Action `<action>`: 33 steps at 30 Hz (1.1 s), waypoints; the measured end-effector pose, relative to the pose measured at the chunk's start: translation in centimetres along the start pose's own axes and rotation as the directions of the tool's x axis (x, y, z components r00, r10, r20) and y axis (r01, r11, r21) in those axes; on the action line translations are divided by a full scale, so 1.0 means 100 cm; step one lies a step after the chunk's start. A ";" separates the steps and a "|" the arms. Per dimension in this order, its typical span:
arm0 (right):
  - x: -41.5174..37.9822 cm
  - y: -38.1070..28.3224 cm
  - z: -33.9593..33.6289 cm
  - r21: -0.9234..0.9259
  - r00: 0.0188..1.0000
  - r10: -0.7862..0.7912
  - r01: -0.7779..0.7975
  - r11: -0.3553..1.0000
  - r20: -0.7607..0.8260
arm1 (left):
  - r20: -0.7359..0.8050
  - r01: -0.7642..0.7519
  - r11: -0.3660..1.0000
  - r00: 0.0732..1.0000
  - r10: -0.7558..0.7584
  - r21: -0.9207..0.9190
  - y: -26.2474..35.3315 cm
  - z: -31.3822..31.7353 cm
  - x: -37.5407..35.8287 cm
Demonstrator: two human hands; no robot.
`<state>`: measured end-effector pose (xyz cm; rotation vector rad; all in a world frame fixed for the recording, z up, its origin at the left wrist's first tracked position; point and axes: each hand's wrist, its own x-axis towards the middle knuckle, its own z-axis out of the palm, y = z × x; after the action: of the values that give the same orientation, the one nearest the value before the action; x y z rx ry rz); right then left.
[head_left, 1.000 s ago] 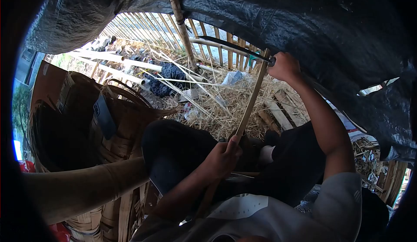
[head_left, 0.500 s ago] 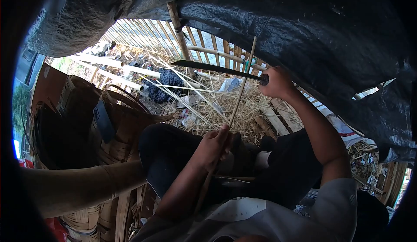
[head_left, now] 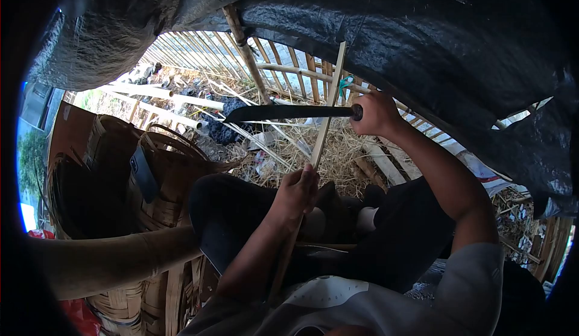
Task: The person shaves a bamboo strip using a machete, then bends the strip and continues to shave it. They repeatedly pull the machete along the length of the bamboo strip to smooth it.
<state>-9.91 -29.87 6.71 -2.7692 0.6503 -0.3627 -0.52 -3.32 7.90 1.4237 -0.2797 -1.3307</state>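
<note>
My left hand [head_left: 295, 196] is closed around a long, flat bamboo strip [head_left: 326, 132], which slants up and away from my lap. Its lower part runs back along my left forearm. In my right hand [head_left: 375, 114] is the handle of a large knife [head_left: 283, 113] with a dark blade. The blade points left and crosses the strip well above my left hand, its broad side partly facing me. Whether the edge touches the strip cannot be told.
Woven baskets [head_left: 111, 155] stand at the left, with a phone [head_left: 143, 175] on one. A thick bamboo pole [head_left: 114, 257] reaches in at lower left. Straw and shavings [head_left: 344, 155] cover the ground ahead. A dark tarp [head_left: 422, 40] hangs overhead, near a bamboo fence [head_left: 301, 73].
The strip has turned, showing its wider face. My right hand has moved slightly left and down with the knife, whose blade now lies nearly level and shows more of its broad side.
</note>
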 end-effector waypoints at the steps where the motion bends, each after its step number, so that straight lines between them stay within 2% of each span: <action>1: 0.000 -0.011 -0.001 0.022 0.998 -0.024 0.023 0.999 0.066 | -0.003 -0.005 1.000 1.000 0.005 0.001 0.001 0.000 0.000; 3: 0.004 -0.018 -0.001 -0.042 0.991 -0.042 0.047 0.998 0.124 | -0.017 0.012 0.999 1.000 -0.011 0.035 -0.003 -0.001 0.000; 5: 0.015 -0.006 -0.006 -0.130 0.991 0.070 -0.055 0.990 0.116 | -0.017 0.021 0.999 1.000 -0.021 0.033 -0.008 -0.002 0.001; 7: 0.024 0.017 -0.007 -0.102 0.955 0.296 -0.291 0.951 0.031 | 0.012 -0.018 0.997 1.000 0.017 0.071 -0.009 0.003 0.006; 12: 0.028 -0.001 0.001 -0.120 0.989 0.145 -0.147 0.982 -0.021 | -0.013 0.020 1.000 1.000 -0.021 -0.015 -0.005 -0.007 -0.003; 16: 0.011 -0.042 0.016 -0.032 0.982 -0.134 0.139 0.990 0.132 | -0.055 0.016 1.000 0.998 -0.016 0.000 -0.012 -0.023 -0.006; 17: 0.006 -0.055 0.014 -0.015 0.979 -0.164 0.167 0.986 0.118 | -0.055 -0.005 1.000 0.998 0.005 0.003 -0.013 -0.023 -0.005; 19: 0.010 -0.056 0.008 -0.029 0.975 -0.140 0.147 0.989 0.174 | -0.034 -0.008 1.000 0.999 0.008 -0.017 -0.014 -0.024 -0.001; 21: 0.024 -0.031 0.008 -0.144 0.997 -0.024 0.034 0.989 0.067 | 0.017 0.021 0.998 1.000 -0.020 -0.055 -0.016 -0.022 0.002; 22: 0.035 -0.018 0.001 -0.145 0.988 0.150 -0.142 0.979 0.047 | -0.023 0.044 0.996 0.999 -0.046 -0.073 -0.015 -0.015 -0.001; 23: 0.040 -0.003 -0.002 -0.170 0.967 0.254 -0.252 0.953 -0.010 | -0.010 0.049 0.998 0.999 -0.049 -0.047 -0.015 -0.013 0.000; 25: 0.038 -0.006 0.006 -0.216 0.946 0.324 -0.311 0.925 0.024 | 0.008 0.065 0.998 0.998 -0.065 -0.002 -0.019 -0.013 0.003; 28: 0.039 -0.017 0.001 -0.290 0.957 0.269 -0.229 0.929 0.107 | -0.004 0.039 0.997 0.999 -0.039 -0.063 -0.016 -0.023 -0.001; 31: 0.025 -0.033 0.001 -0.133 0.996 0.084 -0.082 0.988 0.015 | -0.063 0.004 0.999 0.998 -0.006 -0.041 -0.009 -0.022 -0.006; 33: 0.019 -0.040 0.001 -0.143 0.996 0.057 -0.048 0.989 0.063 | -0.091 -0.007 0.999 0.996 0.002 -0.053 -0.014 -0.025 -0.007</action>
<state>-6.60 -27.26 8.19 -2.8769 0.7585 -0.2200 0.63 -0.96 6.55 1.4341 -0.1857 -1.2572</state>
